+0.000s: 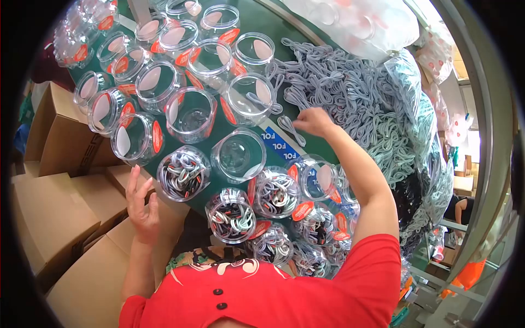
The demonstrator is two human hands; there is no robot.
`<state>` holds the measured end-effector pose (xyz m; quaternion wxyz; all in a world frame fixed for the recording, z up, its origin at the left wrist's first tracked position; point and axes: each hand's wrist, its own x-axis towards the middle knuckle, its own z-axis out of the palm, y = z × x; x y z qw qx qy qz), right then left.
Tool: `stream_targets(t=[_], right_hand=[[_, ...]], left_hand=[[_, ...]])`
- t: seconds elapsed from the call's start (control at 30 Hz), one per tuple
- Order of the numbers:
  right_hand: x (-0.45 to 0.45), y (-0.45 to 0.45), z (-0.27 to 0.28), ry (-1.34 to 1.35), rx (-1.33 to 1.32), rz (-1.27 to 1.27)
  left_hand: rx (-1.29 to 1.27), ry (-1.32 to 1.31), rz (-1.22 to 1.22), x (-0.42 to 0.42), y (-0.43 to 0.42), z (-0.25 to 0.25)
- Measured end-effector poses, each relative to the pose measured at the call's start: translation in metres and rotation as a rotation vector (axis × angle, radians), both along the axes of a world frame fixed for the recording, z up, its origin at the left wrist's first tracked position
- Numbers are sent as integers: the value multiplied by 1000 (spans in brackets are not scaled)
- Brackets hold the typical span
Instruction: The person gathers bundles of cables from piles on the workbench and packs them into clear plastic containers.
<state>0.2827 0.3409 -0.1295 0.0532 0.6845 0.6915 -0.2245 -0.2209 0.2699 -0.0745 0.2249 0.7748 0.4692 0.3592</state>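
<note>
My right hand (313, 121) is over the green table, its fingers curled together, beside a small bundle of grey cord (291, 131); whether anything is between the fingers is hidden. My left hand (143, 203) is raised at the table's near edge with its fingers apart and nothing in them. Between the hands stand an empty clear jar (238, 156) and a jar filled with coiled cords (184, 173). A large heap of grey cord bundles (350, 87) lies beyond my right hand. Another cord bundle (262, 102) rests by a clear jar (247, 99).
Several open clear jars with orange labels (191, 113) cover the table's left and far parts. Filled jars (231, 215) crowd the near edge. Cardboard boxes (52, 213) stand at left, plastic bags (355, 27) at the back right. Part of another person (462, 210) shows at far right.
</note>
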Motion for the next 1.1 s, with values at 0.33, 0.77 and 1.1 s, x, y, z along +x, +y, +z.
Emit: stream_targets(t=[0.33, 0.77, 1.1], right_hand=[[13, 23, -4, -56, 252, -303], [3, -6, -4, 5, -232, -32], [-90, -144, 173, 1236, -45, -471]], left_hand=[[-86, -50, 60, -5, 1, -8], [-117, -99, 42, 1, -6, 4], [-687, -751, -544, 132, -43, 91]])
